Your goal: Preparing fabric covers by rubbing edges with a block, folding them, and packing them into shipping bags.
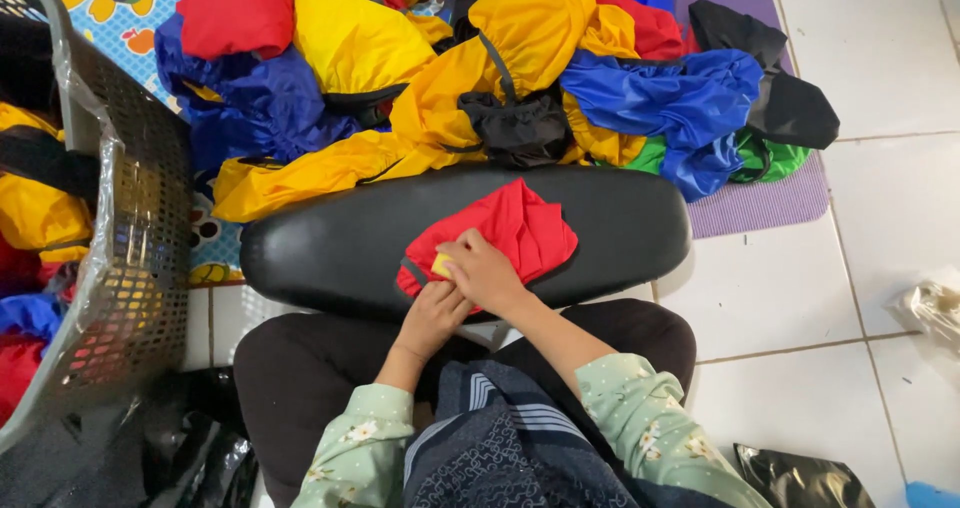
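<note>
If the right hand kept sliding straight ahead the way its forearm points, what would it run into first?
The right hand points up and left, resting on the folded red nylon cloth on the black padded cushion. Beyond that, probably bare cushion, then the crumpled yellow nylon garment; depth is unclear.

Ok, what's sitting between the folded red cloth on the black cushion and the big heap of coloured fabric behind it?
In the head view, only a bare strip of the black cushion separates the red cloth from the heap of fabric; nothing else lies there.
</note>
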